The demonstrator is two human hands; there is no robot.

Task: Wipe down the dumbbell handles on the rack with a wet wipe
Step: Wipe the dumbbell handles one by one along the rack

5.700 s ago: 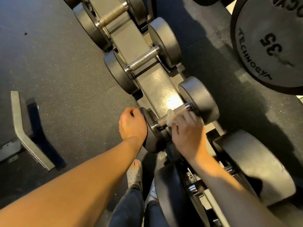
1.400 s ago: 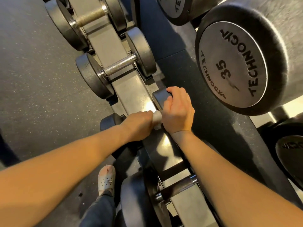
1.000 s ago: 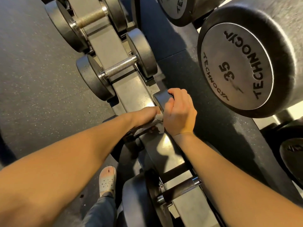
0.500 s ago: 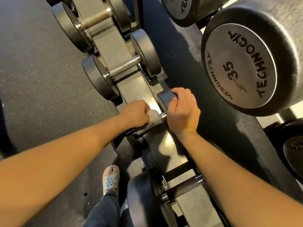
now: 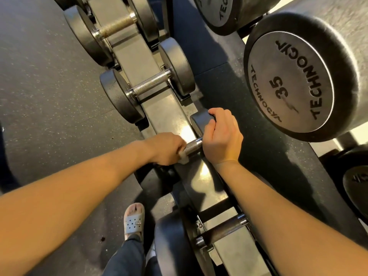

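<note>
A dumbbell lies across the grey rack [image 5: 165, 116] in the middle of the view. My left hand [image 5: 165, 149] grips its knurled steel handle [image 5: 193, 145] through a white wet wipe [image 5: 184, 158], which peeks out under the fingers at the handle's near end. My right hand [image 5: 221, 136] curls over the dumbbell's far head [image 5: 200, 119] and holds it. The near head is hidden under my left hand and forearm.
More dumbbells lie on the rack: one with a bare knurled handle [image 5: 151, 84] beyond, another handle [image 5: 117, 24] further up, a dark handle [image 5: 221, 229] nearer me. Large heads marked 35 [image 5: 288, 88] jut out at the right. My sandalled foot [image 5: 133, 222] stands on the rubber floor.
My left hand has slid the wipe along the handle, from the far end by my right hand back toward the near head, baring the knurled steel. The right hand stayed on the far head.
</note>
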